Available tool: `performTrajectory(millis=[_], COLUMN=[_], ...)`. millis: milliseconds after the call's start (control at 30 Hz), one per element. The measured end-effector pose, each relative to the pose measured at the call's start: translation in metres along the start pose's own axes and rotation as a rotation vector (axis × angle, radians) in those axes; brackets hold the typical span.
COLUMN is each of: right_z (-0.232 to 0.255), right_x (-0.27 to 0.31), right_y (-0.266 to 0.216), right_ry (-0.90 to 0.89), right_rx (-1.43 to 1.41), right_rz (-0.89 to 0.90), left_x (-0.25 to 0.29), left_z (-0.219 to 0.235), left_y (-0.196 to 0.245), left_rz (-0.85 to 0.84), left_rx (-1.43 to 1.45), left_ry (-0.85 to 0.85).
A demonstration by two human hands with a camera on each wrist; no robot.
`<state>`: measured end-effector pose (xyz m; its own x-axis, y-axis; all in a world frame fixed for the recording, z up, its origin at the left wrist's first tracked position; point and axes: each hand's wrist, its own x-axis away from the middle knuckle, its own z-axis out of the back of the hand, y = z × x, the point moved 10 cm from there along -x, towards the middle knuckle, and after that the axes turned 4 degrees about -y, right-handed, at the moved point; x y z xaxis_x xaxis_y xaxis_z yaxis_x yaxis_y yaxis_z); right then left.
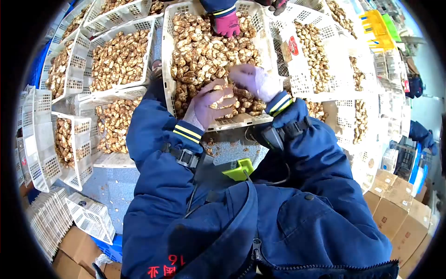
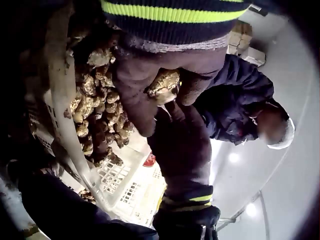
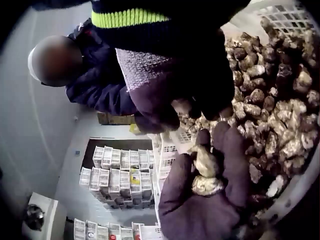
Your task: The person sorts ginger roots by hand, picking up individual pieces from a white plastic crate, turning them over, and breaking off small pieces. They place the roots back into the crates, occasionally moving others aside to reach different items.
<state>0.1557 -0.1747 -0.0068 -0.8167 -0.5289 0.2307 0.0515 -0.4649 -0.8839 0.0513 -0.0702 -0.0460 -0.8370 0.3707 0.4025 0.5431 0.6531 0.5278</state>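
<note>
A white perforated crate (image 1: 168,51) full of brown-and-white mushrooms (image 1: 200,51) stands before me. My left hand (image 1: 211,104), in a purple-grey glove, is palm-up over its near end. Its curled fingers hold two pale mushrooms (image 3: 206,175) in the right wrist view; in the left wrist view one mottled mushroom (image 2: 164,86) shows between thumb and fingers. My right hand (image 1: 255,81), gloved alike and blurred, hovers over the crate to the right. In the left wrist view its fingertips overlap the left hand's mushroom. I cannot tell whether it holds anything.
Another person's pink-gloved hand (image 1: 226,24) reaches into the crate's far end. More crates of mushrooms (image 1: 118,60) stand left and right, some stacked. Cardboard boxes (image 1: 399,214) are at lower right, with a yellow crate (image 1: 375,30) at upper right. A green-edged device (image 1: 241,169) sits against my front.
</note>
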Motion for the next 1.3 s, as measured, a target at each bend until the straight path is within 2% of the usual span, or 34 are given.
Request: performTrajectory(millis=[67, 100, 133, 200, 233, 267, 333, 367, 400, 467, 500, 533, 600, 633, 667, 700, 733, 767, 833, 867, 900, 967, 1000, 1033, 1067, 1100, 1133, 1200, 1233, 1300], right_z=[0.036, 0.044, 0.039, 0.024, 0.016, 0.005, -0.008, -0.012, -0.012, -0.014, -0.013, -0.014, -0.019, -0.01, -0.011, -0.012, -0.013, -0.009, -0.013, -0.014, -0.015, -0.014, -0.007, -0.001, 0.002, -0.002, -0.004, -0.013, -0.012, -0.009], right_x=[-0.012, -0.034, -0.043, -0.063, -0.065, -0.07, -0.064, -0.063, -0.056, -0.044, -0.038, -0.027, -0.012, 0.001, 0.01, 0.02, 0.03, 0.04, 0.048, 0.05, 0.05, 0.047, 0.045, 0.046, 0.049, 0.051, 0.055, 0.056, 0.057, 0.06], right_y=[0.029, 0.051, 0.053, 0.067, 0.059, 0.059, 0.058, 0.069, 0.066, 0.058, 0.072, 0.067, 0.07, 0.043, 0.019, 0.006, -0.008, -0.03, -0.032, -0.032, -0.027, -0.022, -0.024, -0.032, -0.044, -0.053, -0.067, -0.082, -0.085, -0.091], right_ry=[0.158, 0.207, 0.082, 0.044, 0.048, 0.025, 0.146, 0.098, 0.126, 0.113, -0.008, -0.112, -0.122, -0.141, -0.199, -0.222, -0.246, -0.258, -0.234, -0.221, -0.198, -0.155, -0.082, -0.01, 0.062, 0.063, 0.132, 0.112, 0.108, 0.099], right_rx=[0.175, 0.369, 0.52, 0.512, 0.595, 0.7, 0.782, 0.782, 0.782, 0.68, 0.586, 0.471, -0.491, -0.44, -0.661, -0.739, -0.818, -0.712, -0.854, -0.889, -0.866, -0.821, -0.566, -0.312, -0.059, -0.015, 0.115, 0.239, 0.199, 0.12], right_rz=[-0.333, -0.195, -0.243, -0.092, -0.009, -0.001, -0.045, -0.161, -0.16, -0.061, -0.163, -0.225, -0.174, -0.179, -0.116, -0.12, -0.123, -0.121, -0.105, -0.089, -0.092, -0.098, -0.044, 0.009, 0.058, 0.054, 0.215, 0.381, 0.421, 0.503], left_x=[0.001, 0.003, 0.005, 0.003, 0.0, -0.003, -0.001, -0.001, -0.002, -0.005, -0.006, -0.005, -0.008, -0.002, -0.004, 0.003, -0.005, -0.006, 0.013, 0.031, 0.029, 0.018, 0.012, 0.038, 0.023, 0.012, 0.011, 0.008, 0.02, 0.003], left_z=[-0.004, -0.002, 0.001, 0.003, 0.005, 0.009, 0.01, 0.012, 0.014, 0.013, 0.01, 0.006, 0.003, -0.002, 0.007, -0.002, 0.004, 0.009, -0.011, -0.034, -0.029, -0.017, -0.01, -0.039, -0.029, -0.02, -0.02, -0.018, -0.032, 0.003], left_y=[0.002, 0.005, 0.008, 0.01, 0.01, 0.009, 0.013, 0.013, 0.015, 0.012, 0.008, 0.012, 0.009, 0.013, 0.006, 0.038, 0.02, 0.0, 0.044, 0.048, 0.046, 0.033, 0.028, 0.047, 0.05, 0.04, 0.039, 0.037, 0.05, 0.022], left_rz=[0.029, 0.021, 0.012, -0.019, -0.04, -0.059, -0.08, -0.101, -0.127, -0.083, -0.06, -0.126, -0.105, -0.146, -0.105, -0.563, -0.304, -0.057, -0.62, -0.889, -0.841, -0.755, -0.714, -1.115, -0.865, -0.614, -0.58, -0.513, -0.704, -0.309], left_rx=[-0.059, -0.086, -0.111, -0.08, -0.06, -0.041, -0.039, -0.042, -0.045, 0.091, 0.161, 0.089, 0.234, 0.125, 0.171, -0.367, -0.065, 0.258, -0.643, -1.1, -1.236, -1.128, -1.072, -1.235, -0.958, -0.68, -0.657, -0.608, -0.881, -0.203], left_ry=[-0.002, 0.019, 0.045, 0.074, 0.077, 0.081, 0.125, 0.112, 0.097, 0.057, 0.034, 0.018, -0.075, -0.084, -0.067, -0.131, -0.165, -0.119, -0.161, -0.17, -0.114, -0.125, -0.127, -0.148, -0.123, -0.096, -0.09, -0.078, -0.114, 0.076])
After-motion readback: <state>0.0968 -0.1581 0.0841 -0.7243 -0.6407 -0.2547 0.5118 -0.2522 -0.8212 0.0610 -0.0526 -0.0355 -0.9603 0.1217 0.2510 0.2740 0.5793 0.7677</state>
